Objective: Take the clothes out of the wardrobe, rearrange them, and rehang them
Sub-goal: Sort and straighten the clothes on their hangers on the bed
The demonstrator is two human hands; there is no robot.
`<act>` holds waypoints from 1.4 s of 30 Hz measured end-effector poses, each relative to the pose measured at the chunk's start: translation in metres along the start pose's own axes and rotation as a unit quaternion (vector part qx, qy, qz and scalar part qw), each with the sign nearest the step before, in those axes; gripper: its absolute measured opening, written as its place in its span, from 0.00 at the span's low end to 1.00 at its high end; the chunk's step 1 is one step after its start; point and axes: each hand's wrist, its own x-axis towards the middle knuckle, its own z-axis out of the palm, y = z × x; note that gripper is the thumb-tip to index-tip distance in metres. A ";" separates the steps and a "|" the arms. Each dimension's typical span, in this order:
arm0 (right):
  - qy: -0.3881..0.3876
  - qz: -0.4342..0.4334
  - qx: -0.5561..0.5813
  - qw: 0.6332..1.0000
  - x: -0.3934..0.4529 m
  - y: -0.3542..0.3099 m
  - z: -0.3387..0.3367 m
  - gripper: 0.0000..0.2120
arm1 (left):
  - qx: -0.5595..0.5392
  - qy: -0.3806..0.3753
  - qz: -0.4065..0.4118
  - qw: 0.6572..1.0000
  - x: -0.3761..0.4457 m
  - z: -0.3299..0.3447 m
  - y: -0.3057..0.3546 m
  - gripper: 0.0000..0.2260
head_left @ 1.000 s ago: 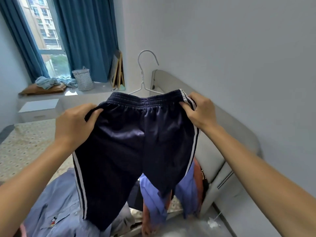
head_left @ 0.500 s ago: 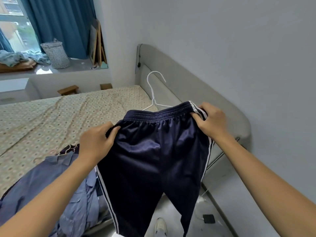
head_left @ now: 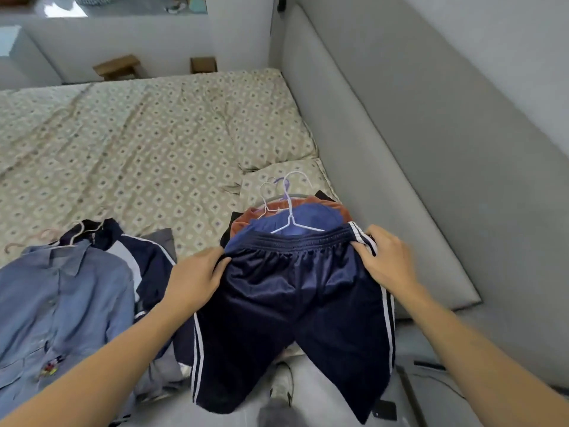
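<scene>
Navy shorts [head_left: 295, 306] on white hanger [head_left: 291, 217], waistband being gripped at left end by left hand [head_left: 197, 278] and at right end by right hand [head_left: 385, 263], hanging over the bed's [head_left: 138, 143] near right corner and hiding most of an orange garment [head_left: 246, 221] and blue garment [head_left: 308, 215] behind, leg hems dangling blurred.

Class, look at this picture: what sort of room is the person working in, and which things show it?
Most likely a bedroom: a bed with a patterned sheet, a padded headboard along the wall, and a pillow. Clothes on hangers lie on the bed.
</scene>
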 end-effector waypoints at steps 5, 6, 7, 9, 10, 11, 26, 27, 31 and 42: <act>-0.038 -0.001 -0.015 0.999 0.100 0.056 0.080 0.12 | -0.038 -0.024 -0.031 0.998 0.097 0.085 -0.025 0.05; -0.044 -0.007 -0.017 0.999 0.118 0.063 0.093 0.11 | -0.042 -0.025 -0.036 0.998 0.113 0.099 -0.033 0.03; -0.050 -0.014 -0.018 0.998 0.135 0.070 0.106 0.10 | -0.043 -0.028 -0.045 0.998 0.127 0.111 -0.040 0.03; -0.071 -0.011 -0.026 0.997 0.166 0.079 0.130 0.10 | -0.035 -0.045 -0.072 0.996 0.150 0.130 -0.051 0.05; -0.086 0.009 -0.035 0.996 0.178 0.082 0.139 0.11 | -0.033 -0.055 -0.094 0.994 0.158 0.136 -0.055 0.06; -0.100 0.035 -0.048 0.993 0.187 0.083 0.148 0.13 | -0.032 -0.066 -0.119 0.990 0.163 0.139 -0.059 0.07; -0.174 -0.080 0.007 0.981 0.084 -0.157 0.214 0.26 | 0.040 -0.047 -0.164 0.985 0.035 0.030 -0.167 0.22; -0.182 -0.092 0.006 0.979 0.079 -0.179 0.223 0.26 | 0.046 -0.043 -0.169 0.984 0.024 0.021 -0.184 0.21; -0.197 -0.125 0.008 0.972 0.060 -0.273 0.272 0.25 | 0.046 -0.042 -0.199 0.978 -0.025 -0.007 -0.275 0.25; -0.314 -0.130 0.011 0.940 0.016 -0.492 0.504 0.27 | 0.053 -0.083 -0.250 0.963 -0.129 -0.019 -0.580 0.24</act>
